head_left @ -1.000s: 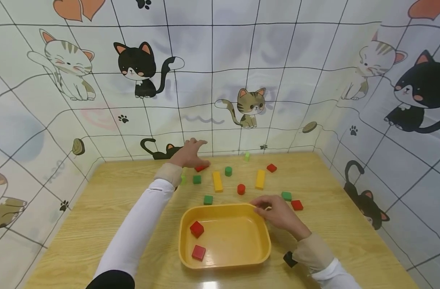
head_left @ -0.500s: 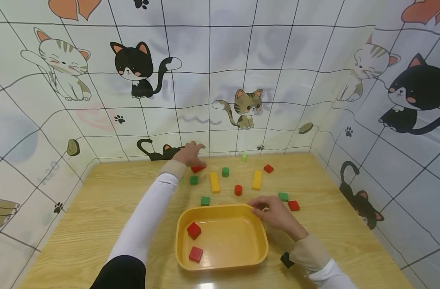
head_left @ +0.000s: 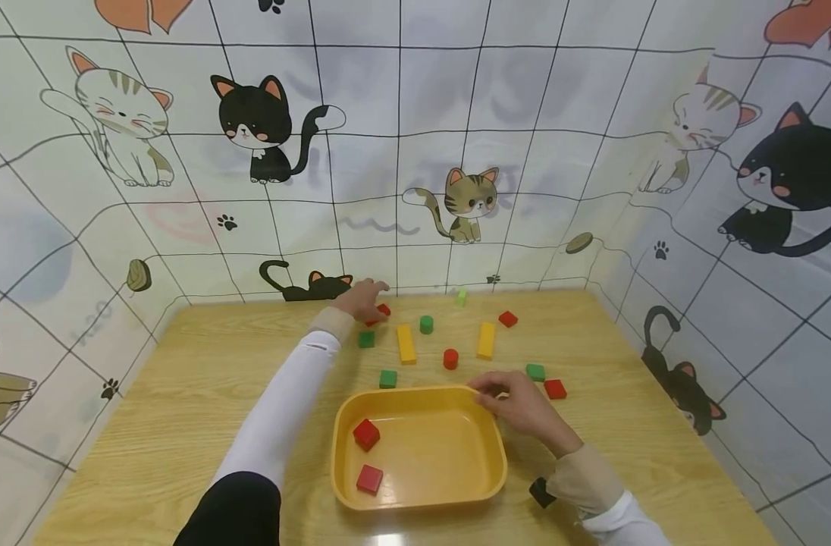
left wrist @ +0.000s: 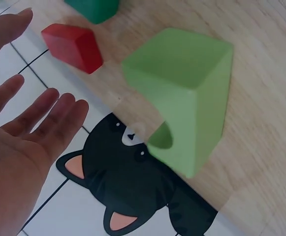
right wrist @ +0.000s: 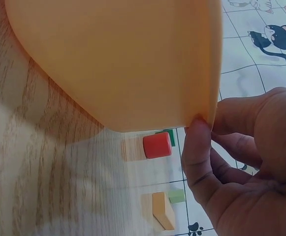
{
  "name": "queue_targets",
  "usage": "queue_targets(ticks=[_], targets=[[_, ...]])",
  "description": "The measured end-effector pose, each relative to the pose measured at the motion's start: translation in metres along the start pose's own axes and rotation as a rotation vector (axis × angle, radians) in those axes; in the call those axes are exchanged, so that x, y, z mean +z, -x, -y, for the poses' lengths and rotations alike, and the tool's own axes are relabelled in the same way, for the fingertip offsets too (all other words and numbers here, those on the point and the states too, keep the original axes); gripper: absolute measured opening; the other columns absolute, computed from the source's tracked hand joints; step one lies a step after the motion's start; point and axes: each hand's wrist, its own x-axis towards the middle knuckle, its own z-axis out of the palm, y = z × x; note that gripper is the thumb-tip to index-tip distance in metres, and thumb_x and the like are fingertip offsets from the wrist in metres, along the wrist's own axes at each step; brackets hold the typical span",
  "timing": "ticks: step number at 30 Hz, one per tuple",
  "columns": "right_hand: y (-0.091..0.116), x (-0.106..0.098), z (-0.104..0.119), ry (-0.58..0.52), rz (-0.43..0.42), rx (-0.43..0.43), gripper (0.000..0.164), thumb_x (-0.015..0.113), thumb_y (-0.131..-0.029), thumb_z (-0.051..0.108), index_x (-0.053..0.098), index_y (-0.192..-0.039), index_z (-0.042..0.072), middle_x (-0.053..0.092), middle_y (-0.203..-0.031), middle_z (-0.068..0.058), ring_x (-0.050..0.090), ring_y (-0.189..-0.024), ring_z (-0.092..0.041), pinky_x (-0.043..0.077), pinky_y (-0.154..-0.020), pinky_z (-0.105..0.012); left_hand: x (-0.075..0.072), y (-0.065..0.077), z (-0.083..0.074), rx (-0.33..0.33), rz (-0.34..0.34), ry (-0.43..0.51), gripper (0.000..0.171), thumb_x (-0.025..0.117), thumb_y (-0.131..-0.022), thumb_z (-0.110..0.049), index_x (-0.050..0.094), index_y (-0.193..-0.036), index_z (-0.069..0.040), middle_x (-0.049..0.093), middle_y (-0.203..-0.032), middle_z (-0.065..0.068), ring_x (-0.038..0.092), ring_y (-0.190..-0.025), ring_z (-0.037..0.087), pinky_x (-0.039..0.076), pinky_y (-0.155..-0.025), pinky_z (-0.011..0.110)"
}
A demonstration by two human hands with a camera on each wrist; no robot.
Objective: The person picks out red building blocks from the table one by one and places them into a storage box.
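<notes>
My left hand (head_left: 362, 298) reaches to the back of the table, over a red block (head_left: 384, 309) that it partly covers in the head view. In the left wrist view its fingers are spread and relaxed, with the red block (left wrist: 74, 46) just off the fingertips. A light green block with a curved cutout (left wrist: 206, 93) stands close by, hidden behind the sleeve in the head view. My right hand (head_left: 521, 406) pinches the far right corner of a yellow tray (head_left: 415, 391) between thumb and fingers. Two red blocks, one upper (head_left: 366, 434) and one lower (head_left: 370, 480), lie inside the tray.
Beyond the tray lie green blocks (head_left: 388, 379), a green cylinder (head_left: 426, 324), a red cylinder (head_left: 450, 359), and two yellow bars (head_left: 406, 344). More red and green blocks (head_left: 555, 389) sit at the right. A cat-print sheet (head_left: 361, 174) encloses the wooden table (head_left: 217, 364).
My left hand has lowered slightly over the red block, and the light green block has gone behind the sleeve. The right hand keeps its hold on the tray.
</notes>
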Motion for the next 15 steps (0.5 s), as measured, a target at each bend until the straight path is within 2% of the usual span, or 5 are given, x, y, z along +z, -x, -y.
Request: queue_targets(ticks=[4,12,15], targets=[[0.0014,-0.0015,-0.0008,0.005,-0.01,0.013,0.018,0.068,-0.093,0.015,0.075,-0.108,0.011,0.07,-0.095,0.006,0.062,-0.085,-0.012,0.053,-0.074,-0.027,0.0042,-0.0012,-0.0022,-0.025,0.033,0.008,0.074,0.07,-0.086,-0.034,0.04,-0.153,-0.02,0.041,-0.146,0.012,0.046,-0.119,0.027,0.045,-0.094,0.051],[0.0011,-0.0013,-0.0015,-0.006,0.001,0.035,0.017,0.068,-0.092,0.013,0.075,-0.108,0.015,0.07,-0.095,0.008,0.062,-0.086,-0.013,0.053,-0.073,-0.027,0.0102,-0.0006,-0.0033,-0.007,0.044,-0.03,0.066,0.066,-0.09,-0.027,0.042,-0.152,-0.018,0.04,-0.149,0.012,0.043,-0.126,0.025,0.04,-0.1,0.054],[-0.0009,0.0002,-0.0012,-0.004,0.004,0.024,0.017,0.068,-0.092,0.013,0.075,-0.108,0.014,0.07,-0.096,0.007,0.062,-0.086,-0.013,0.053,-0.073,-0.026,0.0106,0.0018,-0.0016,0.005,0.043,-0.032,0.063,0.065,-0.092,-0.025,0.044,-0.15,-0.015,0.042,-0.147,0.014,0.045,-0.123,0.026,0.041,-0.099,0.052]])
